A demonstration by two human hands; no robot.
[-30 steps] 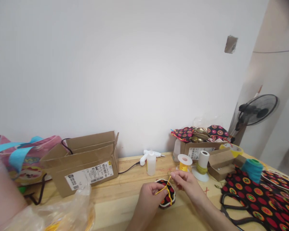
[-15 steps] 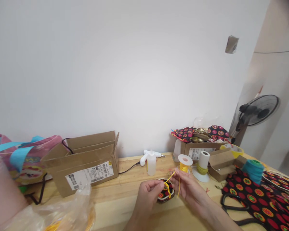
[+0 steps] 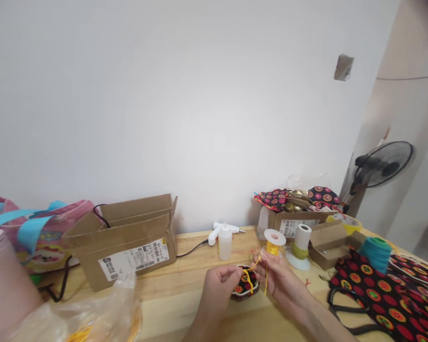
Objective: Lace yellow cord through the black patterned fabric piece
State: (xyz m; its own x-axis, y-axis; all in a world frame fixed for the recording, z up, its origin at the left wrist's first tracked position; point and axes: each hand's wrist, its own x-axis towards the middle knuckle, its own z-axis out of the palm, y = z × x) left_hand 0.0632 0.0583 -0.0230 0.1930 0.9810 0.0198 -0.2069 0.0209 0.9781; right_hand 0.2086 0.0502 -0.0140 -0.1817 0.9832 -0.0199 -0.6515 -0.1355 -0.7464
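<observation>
A thin yellow cord [image 3: 250, 283] runs between my two hands in the head view, with a loop or knot in it and a loose end hanging below the right fingers. My left hand [image 3: 219, 285] pinches the cord at its left side. Thumb and fingers of my right hand [image 3: 276, 275] close on it to the right. Just beneath the cord lies a small dark fabric piece [image 3: 243, 288] with red flower patterns and a pale edge, partly covered by the left fingers. Right behind my hands stands a white spool [image 3: 274, 241] of yellow cord.
Behind stand a clear bottle [image 3: 225, 243] and a white glue gun [image 3: 214, 236]. Cardboard boxes [image 3: 135, 261] [image 3: 299, 223] line the wall. At right are an olive cord spool [image 3: 299, 251], black scissors [image 3: 345, 304], patterned fabric [image 3: 381, 294] and teal thread [image 3: 375, 254]. A plastic bag [image 3: 103, 308] lies front left.
The cord between the hands has sunk from a raised, taut slant to a lower, slacker line. Both hands stay nearly in place, still pinching it.
</observation>
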